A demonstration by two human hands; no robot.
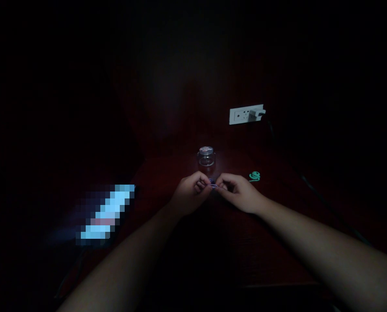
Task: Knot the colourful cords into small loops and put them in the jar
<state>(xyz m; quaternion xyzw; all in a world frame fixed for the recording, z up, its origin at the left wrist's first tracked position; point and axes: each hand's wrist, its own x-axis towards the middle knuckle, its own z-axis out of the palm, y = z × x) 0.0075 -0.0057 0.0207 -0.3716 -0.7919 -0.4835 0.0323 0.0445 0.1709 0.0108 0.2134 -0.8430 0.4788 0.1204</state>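
Observation:
Between my two hands is a thin purple cord (214, 186), pinched at both sides. My left hand (193, 190) is closed, with thumb and fingertips on the cord's left end. From the other side my right hand (237, 190) grips it with curled fingers. Part of the cord is hidden by the fingertips, and dim light blurs its detail. A small clear glass jar (206, 161) with a lid stands upright just beyond my hands. To the right of my right hand lies a coiled green cord (254, 176).
The dark reddish table (167, 169) meets a wall at the back. A white socket plate (240, 115) with a plug in it sits on that wall. At the left is a bright pixelated screen (112, 212). A dark cable (323, 199) runs along the right side.

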